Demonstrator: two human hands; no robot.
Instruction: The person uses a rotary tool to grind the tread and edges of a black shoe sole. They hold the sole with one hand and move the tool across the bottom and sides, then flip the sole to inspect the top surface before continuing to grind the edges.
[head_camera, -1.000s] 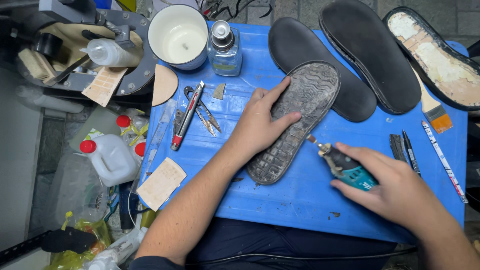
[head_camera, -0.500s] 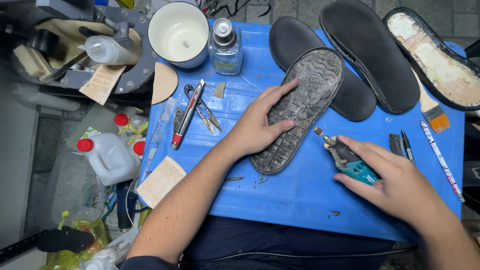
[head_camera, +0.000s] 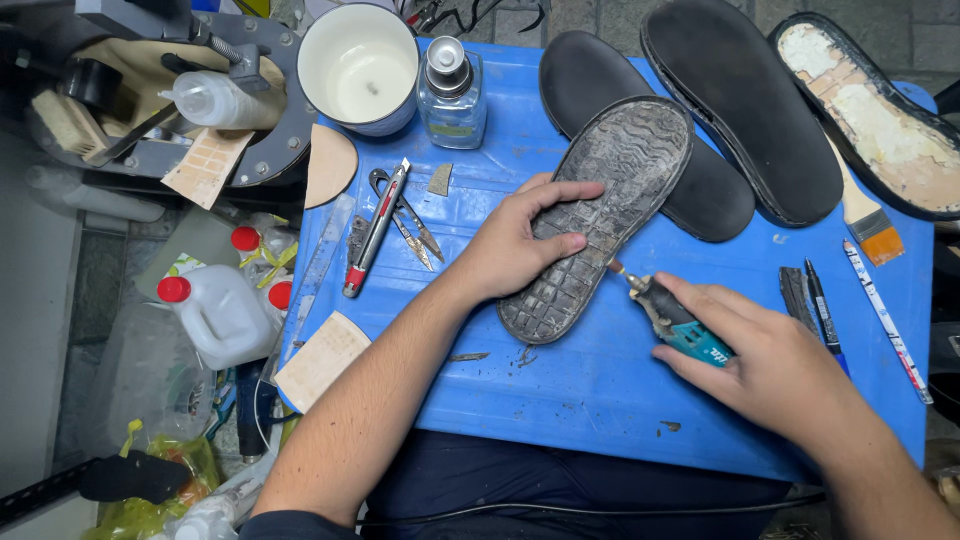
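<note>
A worn grey shoe sole (head_camera: 620, 180) lies tread-up on the blue table (head_camera: 560, 390), slanting from lower left to upper right. My left hand (head_camera: 515, 240) presses down on its middle and heel part, fingers spread over the tread. My right hand (head_camera: 770, 365) grips a teal and black rotary tool (head_camera: 672, 318). The tool's small tip sits at the sole's right edge, touching it or a hair apart.
Two black soles (head_camera: 740, 100) and a glue-stained sole (head_camera: 880, 120) lie at the back right. A brush (head_camera: 868, 225), pens (head_camera: 825, 310), a white cup (head_camera: 360, 65), a glass bottle (head_camera: 452, 90), a red-tipped knife (head_camera: 375, 230) and scissors (head_camera: 405, 215) surround the work. White jugs (head_camera: 215, 315) stand at left.
The sole has shifted slightly up and right under my left hand. My right hand has brought the tool's tip closer to the sole's edge.
</note>
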